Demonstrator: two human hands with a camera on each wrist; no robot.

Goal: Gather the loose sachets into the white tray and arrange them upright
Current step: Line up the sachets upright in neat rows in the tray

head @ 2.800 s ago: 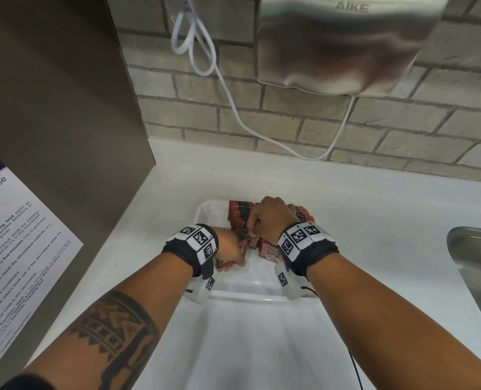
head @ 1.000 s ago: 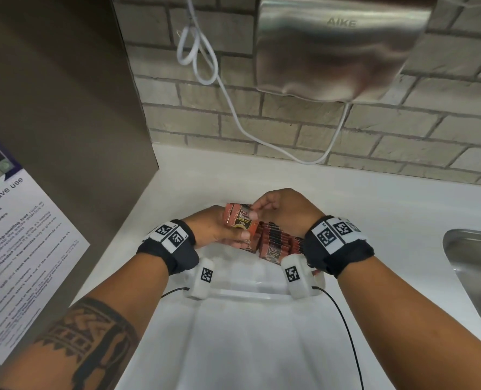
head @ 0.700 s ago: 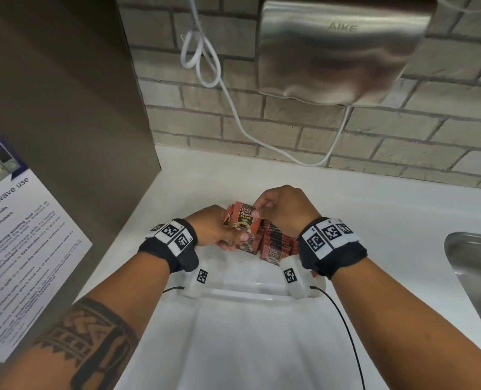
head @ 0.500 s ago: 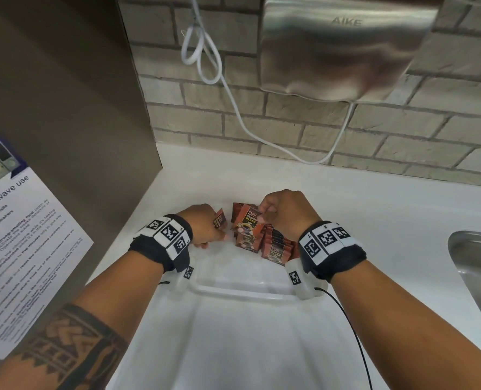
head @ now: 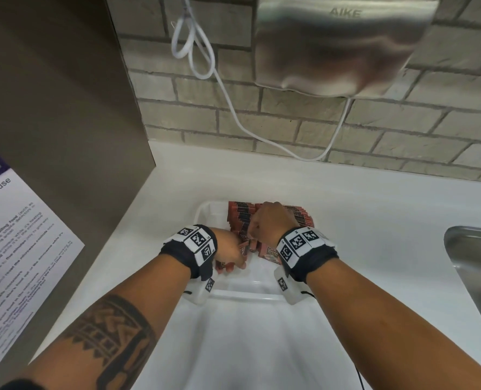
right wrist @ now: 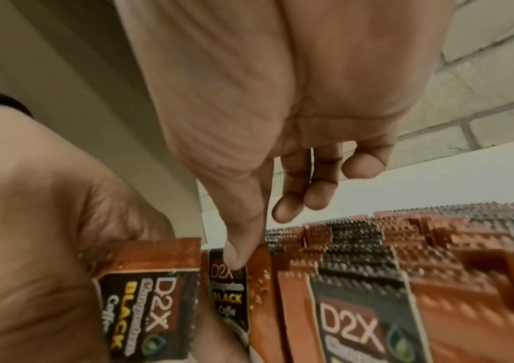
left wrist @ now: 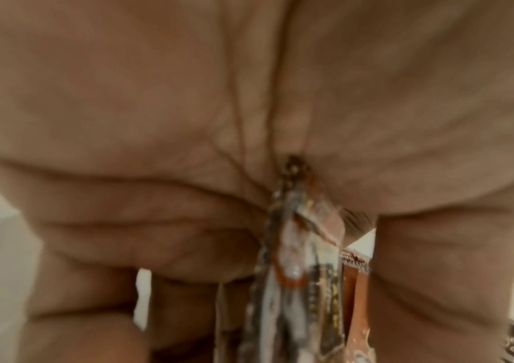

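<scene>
The white tray (head: 205,213) sits on the counter against the left panel. Red-and-black sachets (head: 240,218) stand upright in packed rows (right wrist: 373,245) at its far end. My left hand (head: 229,250) is low in the tray's left part and grips a small bundle of sachets (left wrist: 293,270) between thumb and fingers; one of them shows its D2X label (right wrist: 150,307). My right hand (head: 270,220) hovers over the rows. Its thumb (right wrist: 237,255) presses on the top of one upright sachet (right wrist: 229,294); its other fingers (right wrist: 305,196) hang loosely curled above the row, holding nothing.
A brown panel (head: 64,136) with a paper notice (head: 14,249) walls off the left. The brick wall behind carries a steel hand dryer (head: 337,43) and a looped white cable (head: 194,52). A steel sink (head: 475,263) lies at the right, with white counter (head: 374,220) between.
Both hands have dropped from above the tray down into it. The sachet my right hand pinched now stands at the row's near end; my left hand sank lower, still holding its bundle.
</scene>
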